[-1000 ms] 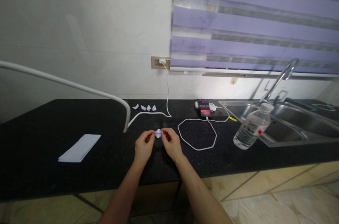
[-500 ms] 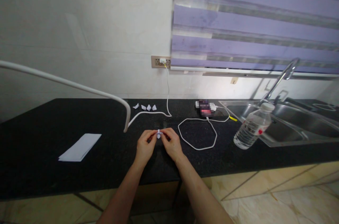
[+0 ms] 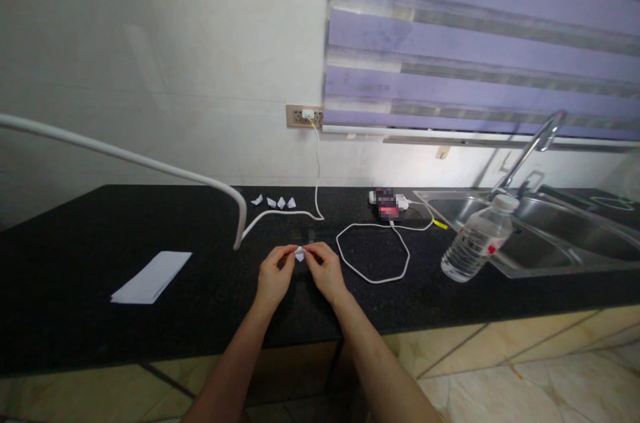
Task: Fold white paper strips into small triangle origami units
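A small folded piece of white paper (image 3: 300, 254) is pinched from both sides just above the black counter. My left hand (image 3: 273, 274) grips its left side between thumb and fingertips. From the right, my right hand (image 3: 325, 271) holds it in the same kind of pinch. The fingers cover the paper's two sides, so only its middle shows. Beyond my hands, several small folded paper pieces (image 3: 281, 203) lie in a row near the wall. A stack of white paper strips (image 3: 151, 277) rests on the counter to the left.
A white cable (image 3: 374, 281) loops on the black counter (image 3: 65, 263) right of my hands, joined to a partly blurred device (image 3: 387, 204). Farther right stand a water bottle (image 3: 473, 243) and a steel sink (image 3: 540, 236). A white cord (image 3: 150, 159) crosses the view at left.
The folded paper between my fingertips has changed shape slightly and now shows a broader, flatter white face. Both hands stay in almost the same place.
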`<move>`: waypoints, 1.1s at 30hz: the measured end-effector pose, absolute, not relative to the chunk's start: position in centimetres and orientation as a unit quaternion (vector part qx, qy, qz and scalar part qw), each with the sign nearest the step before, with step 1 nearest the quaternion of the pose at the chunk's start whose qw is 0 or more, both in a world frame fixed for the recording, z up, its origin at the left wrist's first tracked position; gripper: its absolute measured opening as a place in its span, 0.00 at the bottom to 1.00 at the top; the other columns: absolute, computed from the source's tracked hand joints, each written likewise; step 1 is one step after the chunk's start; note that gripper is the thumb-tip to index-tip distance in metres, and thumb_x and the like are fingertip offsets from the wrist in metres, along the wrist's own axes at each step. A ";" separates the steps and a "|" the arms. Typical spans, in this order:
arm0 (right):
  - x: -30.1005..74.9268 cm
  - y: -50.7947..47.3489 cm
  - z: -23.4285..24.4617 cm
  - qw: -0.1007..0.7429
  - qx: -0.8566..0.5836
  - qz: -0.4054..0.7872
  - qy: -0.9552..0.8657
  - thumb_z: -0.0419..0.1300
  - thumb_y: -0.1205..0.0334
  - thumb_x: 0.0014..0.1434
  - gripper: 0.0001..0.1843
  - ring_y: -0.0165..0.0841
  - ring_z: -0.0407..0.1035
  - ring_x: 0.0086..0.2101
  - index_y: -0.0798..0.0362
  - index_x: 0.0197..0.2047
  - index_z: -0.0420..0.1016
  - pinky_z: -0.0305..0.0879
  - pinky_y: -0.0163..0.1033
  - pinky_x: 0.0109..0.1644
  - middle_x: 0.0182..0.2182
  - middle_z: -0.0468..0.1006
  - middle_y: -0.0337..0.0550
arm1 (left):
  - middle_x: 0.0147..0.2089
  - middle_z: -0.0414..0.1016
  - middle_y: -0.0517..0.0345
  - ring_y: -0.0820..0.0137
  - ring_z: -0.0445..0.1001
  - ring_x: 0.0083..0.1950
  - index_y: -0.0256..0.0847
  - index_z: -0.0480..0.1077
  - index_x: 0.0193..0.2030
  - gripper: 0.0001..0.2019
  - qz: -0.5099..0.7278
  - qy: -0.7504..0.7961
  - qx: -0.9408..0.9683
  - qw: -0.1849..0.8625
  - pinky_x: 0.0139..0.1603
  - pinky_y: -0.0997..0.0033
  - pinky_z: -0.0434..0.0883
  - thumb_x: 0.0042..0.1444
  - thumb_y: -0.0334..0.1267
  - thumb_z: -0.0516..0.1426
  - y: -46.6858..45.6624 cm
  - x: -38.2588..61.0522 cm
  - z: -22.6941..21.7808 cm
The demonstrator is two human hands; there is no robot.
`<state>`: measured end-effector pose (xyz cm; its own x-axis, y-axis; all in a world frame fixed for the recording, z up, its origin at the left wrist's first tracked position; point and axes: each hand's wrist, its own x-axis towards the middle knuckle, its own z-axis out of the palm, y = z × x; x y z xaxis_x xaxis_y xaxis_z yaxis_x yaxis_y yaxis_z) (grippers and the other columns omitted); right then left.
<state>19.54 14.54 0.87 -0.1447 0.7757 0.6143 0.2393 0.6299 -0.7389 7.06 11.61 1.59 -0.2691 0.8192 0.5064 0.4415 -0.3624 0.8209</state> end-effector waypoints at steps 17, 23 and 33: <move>19.4 14.2 0.9 0.526 -0.335 0.269 -0.734 0.52 0.70 0.52 0.13 0.29 0.66 0.32 0.52 0.40 0.71 0.63 0.32 0.35 0.34 0.71 0.42 | 0.34 0.76 0.55 0.70 0.74 0.33 0.37 0.72 0.36 0.11 0.593 0.558 0.516 0.267 0.37 0.71 0.71 0.45 0.36 0.54 12.2 6.9 0.7; 19.5 14.2 1.2 0.532 -0.329 0.277 -0.730 0.52 0.65 0.55 0.09 0.30 0.66 0.35 0.52 0.36 0.73 0.63 0.34 0.39 0.33 0.72 0.42 | 0.35 0.76 0.56 0.70 0.73 0.35 0.38 0.72 0.36 0.12 0.585 0.552 0.537 0.256 0.38 0.72 0.70 0.45 0.40 0.55 11.9 7.1 1.3; 19.4 14.4 0.7 0.519 -0.354 0.307 -0.715 0.52 0.62 0.55 0.10 0.29 0.66 0.31 0.53 0.38 0.72 0.63 0.33 0.35 0.31 0.72 0.42 | 0.33 0.75 0.56 0.71 0.73 0.34 0.37 0.70 0.40 0.14 0.591 0.557 0.537 0.229 0.37 0.73 0.70 0.45 0.39 0.56 11.9 7.0 1.1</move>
